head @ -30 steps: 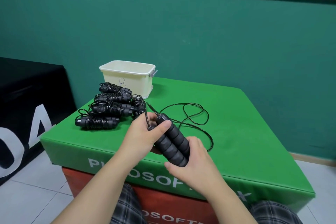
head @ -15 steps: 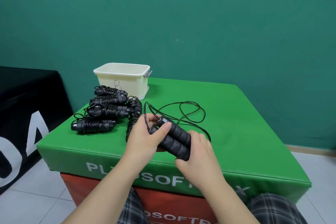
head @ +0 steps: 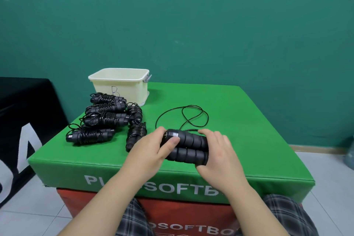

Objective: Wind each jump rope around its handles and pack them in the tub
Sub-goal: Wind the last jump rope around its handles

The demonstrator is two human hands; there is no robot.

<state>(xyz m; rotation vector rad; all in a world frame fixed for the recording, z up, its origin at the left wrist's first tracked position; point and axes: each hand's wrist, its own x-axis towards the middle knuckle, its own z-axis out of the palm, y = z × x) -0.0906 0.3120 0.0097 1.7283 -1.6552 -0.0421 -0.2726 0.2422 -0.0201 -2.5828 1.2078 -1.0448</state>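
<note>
Two black foam handles [head: 188, 146] of one jump rope lie side by side, almost level, between my hands. My left hand [head: 153, 149] grips their left ends, thumb over the upper handle's cap. My right hand [head: 218, 151] curls round their right ends. The thin black cord [head: 188, 115] of this rope lies in loose loops on the green box top behind the handles. Several wound jump ropes [head: 104, 120] lie in a pile to the left. The cream tub [head: 119, 85] stands behind the pile at the box's far left corner.
The green soft box [head: 249, 140] sits on a red one, with its front edge just under my hands. A black box [head: 24, 120] stands to the left. A teal wall rises behind, and tiled floor lies on both sides.
The handles have turned from slanting to nearly level and now lie lower, close to the box top. Both hands shifted with them. The camera moved closer.
</note>
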